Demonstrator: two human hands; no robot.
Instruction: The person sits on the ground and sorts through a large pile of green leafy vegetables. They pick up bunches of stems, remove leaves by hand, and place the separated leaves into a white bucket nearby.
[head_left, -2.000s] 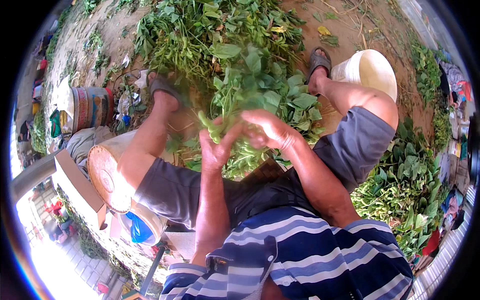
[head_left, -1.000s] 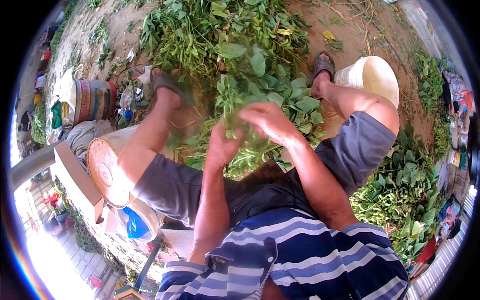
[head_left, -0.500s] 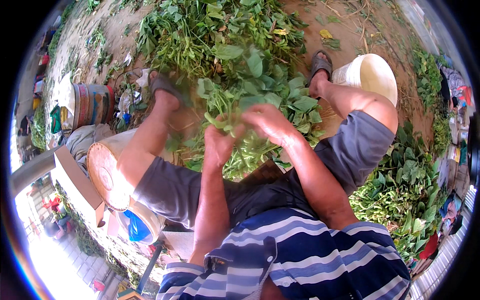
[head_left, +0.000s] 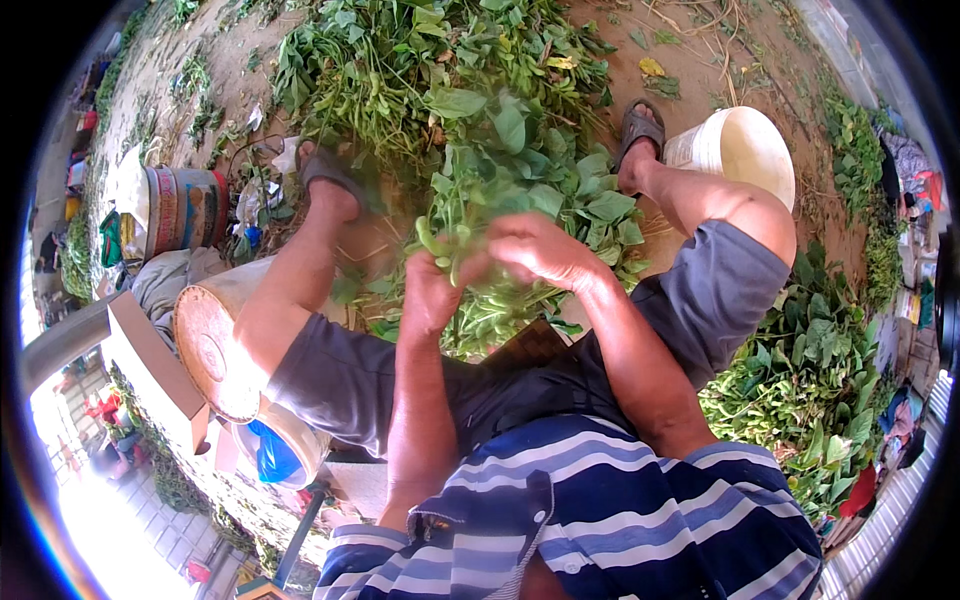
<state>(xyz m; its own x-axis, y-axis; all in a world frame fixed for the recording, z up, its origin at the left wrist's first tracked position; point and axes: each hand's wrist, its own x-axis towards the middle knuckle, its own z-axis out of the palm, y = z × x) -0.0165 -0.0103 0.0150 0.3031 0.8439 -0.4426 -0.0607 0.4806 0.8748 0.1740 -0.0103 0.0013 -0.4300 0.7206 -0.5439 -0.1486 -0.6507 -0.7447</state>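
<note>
The leafy stalk [head_left: 470, 225] is held up between the knees, above the green pile [head_left: 440, 90]. The left hand [head_left: 430, 290] is clenched on its stem; the right hand [head_left: 540, 250] has moved in closer and now pinches at the pods. A white bucket [head_left: 745, 150] stands beside the right foot.

hands [head_left: 490, 270] blurred — fingertips hidden among leafy stems [head_left: 500, 200]
</note>
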